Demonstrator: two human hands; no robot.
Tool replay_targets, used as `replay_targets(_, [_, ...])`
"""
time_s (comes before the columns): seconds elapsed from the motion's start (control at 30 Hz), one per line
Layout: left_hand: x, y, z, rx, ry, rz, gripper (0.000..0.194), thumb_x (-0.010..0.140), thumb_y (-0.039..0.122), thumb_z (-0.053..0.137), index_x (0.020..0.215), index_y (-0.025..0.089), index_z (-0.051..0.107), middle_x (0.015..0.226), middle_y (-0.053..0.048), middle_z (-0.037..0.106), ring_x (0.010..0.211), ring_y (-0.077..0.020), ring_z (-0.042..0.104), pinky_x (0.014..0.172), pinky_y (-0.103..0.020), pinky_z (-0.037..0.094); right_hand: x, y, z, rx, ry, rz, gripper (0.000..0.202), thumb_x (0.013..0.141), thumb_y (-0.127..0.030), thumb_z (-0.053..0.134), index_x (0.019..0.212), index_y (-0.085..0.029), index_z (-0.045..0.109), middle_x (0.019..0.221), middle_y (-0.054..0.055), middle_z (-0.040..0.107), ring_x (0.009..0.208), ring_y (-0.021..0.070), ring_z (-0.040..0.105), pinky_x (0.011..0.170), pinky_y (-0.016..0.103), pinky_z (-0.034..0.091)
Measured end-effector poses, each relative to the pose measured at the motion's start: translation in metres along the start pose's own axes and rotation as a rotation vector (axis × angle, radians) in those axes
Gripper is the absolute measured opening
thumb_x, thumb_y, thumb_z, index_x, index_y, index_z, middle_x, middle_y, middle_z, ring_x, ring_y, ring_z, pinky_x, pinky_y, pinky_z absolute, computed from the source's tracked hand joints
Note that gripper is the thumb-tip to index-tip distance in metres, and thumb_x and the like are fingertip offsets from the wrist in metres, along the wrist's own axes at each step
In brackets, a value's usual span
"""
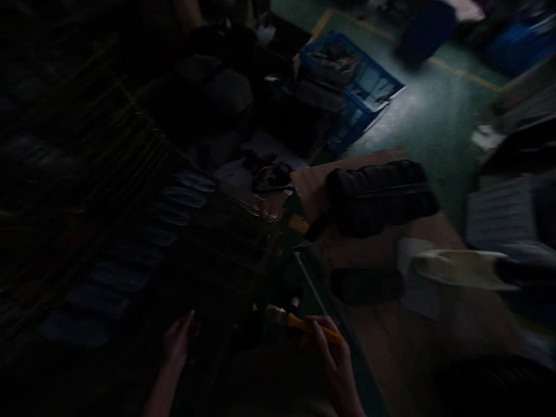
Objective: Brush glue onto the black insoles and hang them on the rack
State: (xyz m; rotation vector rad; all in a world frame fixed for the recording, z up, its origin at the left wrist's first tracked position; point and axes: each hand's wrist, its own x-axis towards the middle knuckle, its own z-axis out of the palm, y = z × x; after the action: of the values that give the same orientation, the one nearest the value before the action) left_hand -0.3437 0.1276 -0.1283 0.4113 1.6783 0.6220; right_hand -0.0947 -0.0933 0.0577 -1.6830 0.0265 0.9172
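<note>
A paintbrush (pixel 309 325) with an orange-yellow handle is gripped in my right hand (pixel 332 353), low in the middle of the view. Its pale brush end (pixel 275 314) points left, apart from anything I can make out. My left hand (pixel 177 341) is to the left with nothing visible in it; darkness and blur obscure its fingers. Nearest to it lies a slanting row of greyish flat pieces (pixel 139 255), on or beside a dark rack-like surface (pixel 143 124). What they are is too dark to tell.
At the right, a brown board or tabletop (pixel 382 336) bears a black bundled item (pixel 382 194), a dark oblong thing (pixel 367 285) and a cream-coloured roll-like item (pixel 456 268). A blue crate (pixel 369 116) stands on the green floor (pixel 447 110). Someone's arm (pixel 190 13) shows at the top.
</note>
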Motion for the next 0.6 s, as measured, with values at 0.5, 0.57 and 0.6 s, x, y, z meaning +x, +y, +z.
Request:
replay_targets(0.5, [-0.240, -0.081, 0.249, 0.594, -0.715, 0.450, 0.054, 0.048, 0.059, 0.083, 0.070, 0.017, 0.057, 0.052, 0.001, 0.056, 0.040, -0.0132, 0.051, 0.031, -0.019, 0.034, 0.018, -0.053, -0.280, -0.211, 0.693, -0.521, 0.038, 0.092, -0.051, 0.051, 0.107, -0.017, 0.059, 0.073, 0.002, 0.065, 0.061, 0.0170, 0.064, 0.058, 0.029, 0.052])
replay_targets(0.57, [-0.243, -0.082, 0.258, 0.637, -0.664, 0.511, 0.057, 0.043, 0.060, 0.085, 0.067, 0.017, 0.056, 0.051, 0.002, 0.054, 0.039, -0.0128, 0.050, 0.031, -0.020, 0.033, 0.044, -0.053, -0.294, -0.352, 0.666, -0.546, 0.039, 0.093, -0.051, 0.047, 0.109, -0.017, 0.060, 0.072, 0.002, 0.065, 0.062, 0.0167, 0.065, 0.058, 0.027, 0.051])
replay_targets(0.6, [-0.244, -0.083, 0.261, 0.652, -0.652, 0.543, 0.059, 0.040, 0.061, 0.085, 0.066, 0.016, 0.056, 0.050, 0.002, 0.053, 0.039, -0.0129, 0.050, 0.032, -0.020, 0.033, 0.057, -0.053, -0.298, -0.423, 0.656, -0.556, 0.040, 0.094, -0.050, 0.045, 0.110, -0.017, 0.060, 0.072, 0.002, 0.065, 0.062, 0.0166, 0.065, 0.059, 0.027, 0.050])
